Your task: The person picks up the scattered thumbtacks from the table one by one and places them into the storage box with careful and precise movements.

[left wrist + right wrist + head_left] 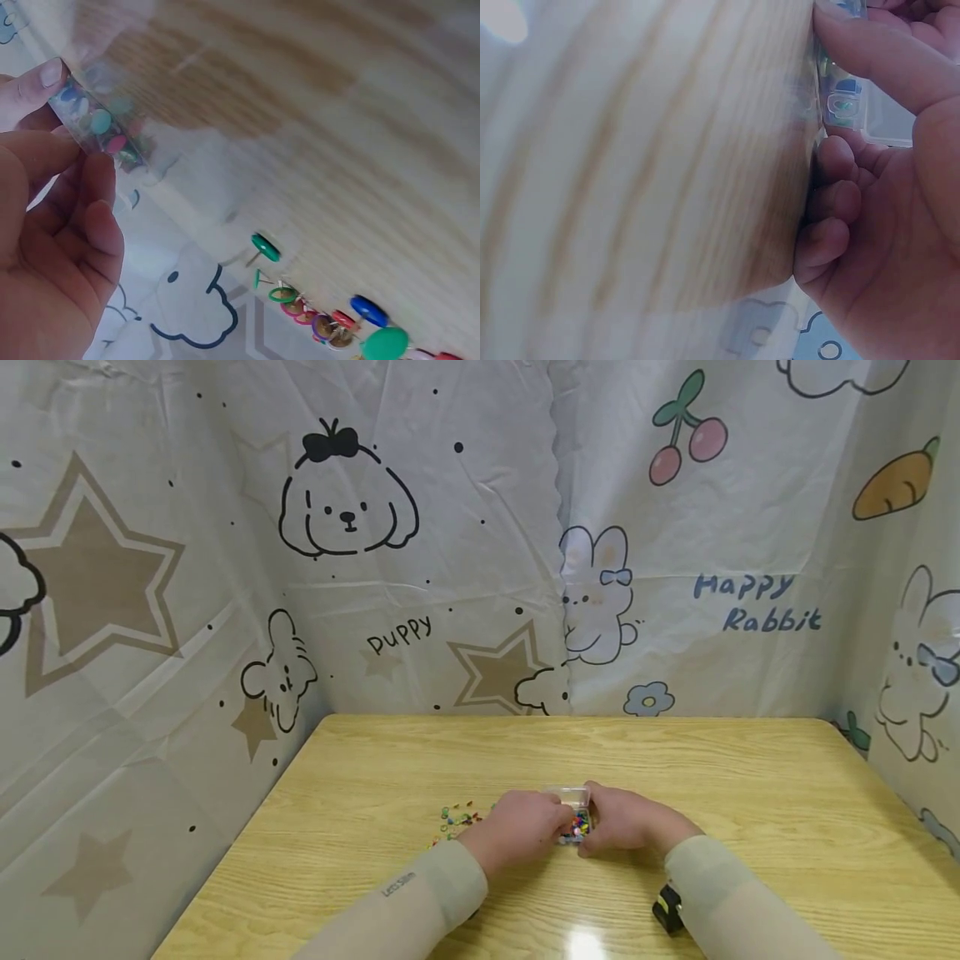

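Note:
A small clear plastic box (575, 795) with its lid raised holds many colourful thumbtacks (579, 827). My right hand (626, 820) grips the box from the right, thumb on the near side and fingers round the far side. From the left, my left hand (525, 825) reaches over the box with bent fingers. In the left wrist view, that hand's fingertips are at the wall of the box (101, 124); whether they pinch a thumbtack is hidden. The right wrist view shows the box's clear latch (845, 105) beside the right thumb.
Loose thumbtacks (457, 818) lie scattered on the wooden table (360, 777) left of the left hand; several show closer in the left wrist view, including a green thumbtack (265, 247). A printed curtain (487, 568) stands behind the table and along its sides.

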`<state>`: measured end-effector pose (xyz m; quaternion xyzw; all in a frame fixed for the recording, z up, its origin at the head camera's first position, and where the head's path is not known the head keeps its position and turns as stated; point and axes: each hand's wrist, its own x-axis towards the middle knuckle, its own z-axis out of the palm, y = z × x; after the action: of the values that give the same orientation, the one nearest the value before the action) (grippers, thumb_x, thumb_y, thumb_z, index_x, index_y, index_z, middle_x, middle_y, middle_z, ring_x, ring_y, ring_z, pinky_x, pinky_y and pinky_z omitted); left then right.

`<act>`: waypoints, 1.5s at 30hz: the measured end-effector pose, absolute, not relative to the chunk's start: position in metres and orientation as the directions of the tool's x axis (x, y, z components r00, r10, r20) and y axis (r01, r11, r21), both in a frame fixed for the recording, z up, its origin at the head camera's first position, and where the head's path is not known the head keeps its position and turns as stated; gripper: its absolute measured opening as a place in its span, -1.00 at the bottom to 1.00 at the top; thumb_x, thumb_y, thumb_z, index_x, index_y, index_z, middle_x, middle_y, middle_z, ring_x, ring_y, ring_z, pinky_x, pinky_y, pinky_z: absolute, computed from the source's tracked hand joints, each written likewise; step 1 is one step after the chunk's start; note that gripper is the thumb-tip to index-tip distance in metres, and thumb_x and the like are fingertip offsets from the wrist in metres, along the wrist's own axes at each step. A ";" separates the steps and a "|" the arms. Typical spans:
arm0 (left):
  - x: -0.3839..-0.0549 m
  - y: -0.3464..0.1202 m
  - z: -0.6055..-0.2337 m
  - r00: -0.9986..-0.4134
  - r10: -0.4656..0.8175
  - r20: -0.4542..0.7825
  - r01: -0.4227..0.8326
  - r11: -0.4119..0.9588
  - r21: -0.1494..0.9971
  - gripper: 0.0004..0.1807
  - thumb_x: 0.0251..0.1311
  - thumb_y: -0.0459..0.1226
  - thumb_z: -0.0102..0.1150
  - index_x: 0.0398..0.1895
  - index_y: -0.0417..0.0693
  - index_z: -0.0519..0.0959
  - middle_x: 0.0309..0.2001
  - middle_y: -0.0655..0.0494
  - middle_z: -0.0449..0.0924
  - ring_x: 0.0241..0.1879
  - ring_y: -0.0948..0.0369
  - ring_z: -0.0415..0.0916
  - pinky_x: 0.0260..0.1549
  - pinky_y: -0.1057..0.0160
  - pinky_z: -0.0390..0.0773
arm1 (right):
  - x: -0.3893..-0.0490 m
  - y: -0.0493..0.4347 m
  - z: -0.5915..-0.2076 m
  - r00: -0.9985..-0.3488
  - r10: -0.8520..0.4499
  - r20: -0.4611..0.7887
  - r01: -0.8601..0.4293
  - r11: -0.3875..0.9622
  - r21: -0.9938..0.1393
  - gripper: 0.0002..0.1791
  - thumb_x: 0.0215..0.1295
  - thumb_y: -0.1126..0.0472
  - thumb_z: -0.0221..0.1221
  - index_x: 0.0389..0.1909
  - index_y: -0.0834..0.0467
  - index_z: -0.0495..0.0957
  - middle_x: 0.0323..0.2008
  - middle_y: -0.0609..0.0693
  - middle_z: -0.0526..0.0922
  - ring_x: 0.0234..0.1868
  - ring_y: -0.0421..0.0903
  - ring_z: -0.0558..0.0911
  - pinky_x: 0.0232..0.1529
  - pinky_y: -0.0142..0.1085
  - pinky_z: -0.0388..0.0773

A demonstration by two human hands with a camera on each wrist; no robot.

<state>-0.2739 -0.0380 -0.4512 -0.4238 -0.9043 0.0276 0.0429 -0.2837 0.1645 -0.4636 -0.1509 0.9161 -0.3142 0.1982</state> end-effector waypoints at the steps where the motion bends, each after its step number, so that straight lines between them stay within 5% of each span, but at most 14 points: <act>1: -0.273 -0.038 -0.451 -0.639 0.768 0.049 0.764 0.640 -0.083 -0.90 0.40 -0.19 0.21 -0.33 0.20 0.58 -0.47 0.37 0.42 -0.54 0.40 0.30 -0.60 0.38 0.34 | -0.284 0.165 -0.464 -0.876 -0.401 -0.268 -0.151 0.756 -0.637 -0.31 -0.10 0.05 0.59 0.03 0.02 0.41 -0.09 -0.07 0.55 -0.11 -0.05 0.48 0.07 0.00 0.43; 10: -0.275 -0.053 -0.443 -0.633 0.767 0.103 0.773 0.633 0.040 -0.82 0.36 -0.31 0.20 -0.16 0.22 0.69 -0.27 0.38 0.57 -0.41 0.46 0.43 -0.40 0.42 0.50 | -0.285 0.167 -0.465 -0.879 -0.395 -0.267 -0.143 0.753 -0.643 -0.29 -0.10 0.04 0.59 0.05 0.04 0.42 -0.07 -0.08 0.58 -0.07 -0.07 0.52 0.16 0.07 0.43; 17: -0.291 -0.092 -0.425 -0.769 0.626 0.130 0.639 0.756 0.140 -0.79 0.53 -0.28 0.00 -0.09 0.13 0.66 -0.13 0.31 0.65 -0.11 0.32 0.61 -0.13 0.25 0.60 | -0.286 0.167 -0.466 -0.876 -0.397 -0.272 -0.138 0.749 -0.648 -0.26 -0.09 0.03 0.58 0.08 0.06 0.40 -0.11 -0.08 0.57 -0.03 -0.07 0.54 0.24 0.09 0.38; 25: -0.303 -0.131 -0.438 -0.884 0.467 -0.034 0.456 0.876 0.157 -0.84 0.47 -0.26 0.07 -0.21 0.10 0.66 -0.24 0.27 0.62 -0.22 0.26 0.56 -0.20 0.16 0.58 | -0.287 0.167 -0.465 -0.876 -0.387 -0.287 -0.128 0.761 -0.636 -0.27 -0.09 0.00 0.58 0.06 0.06 0.39 -0.12 -0.08 0.57 -0.08 -0.09 0.53 0.24 0.07 0.38; 37: -0.306 -0.116 -0.454 -0.867 0.497 -0.046 0.488 0.863 0.133 -0.89 0.34 -0.20 0.23 -0.38 0.12 0.60 -0.41 0.30 0.53 -0.37 0.25 0.44 -0.34 0.18 0.51 | -0.283 0.165 -0.465 -0.874 -0.400 -0.276 -0.142 0.753 -0.643 -0.28 -0.09 0.01 0.59 0.04 0.07 0.39 -0.14 -0.07 0.56 -0.11 -0.09 0.52 0.19 0.04 0.42; 45: -0.303 -0.099 -0.454 -0.858 0.509 -0.073 0.501 0.859 0.104 -0.72 0.42 -0.37 0.07 -0.49 0.11 0.50 -0.51 0.30 0.46 -0.48 0.28 0.37 -0.41 0.25 0.43 | -0.283 0.165 -0.465 -0.875 -0.399 -0.275 -0.139 0.751 -0.646 -0.28 -0.08 0.01 0.58 0.03 0.06 0.39 -0.18 -0.08 0.56 -0.17 -0.08 0.51 0.06 -0.02 0.46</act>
<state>-0.3025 -0.0985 -0.4536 -0.2620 -0.9630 -0.0405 -0.0490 -0.2833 0.1646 -0.4653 -0.1473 0.9135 -0.3208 0.2024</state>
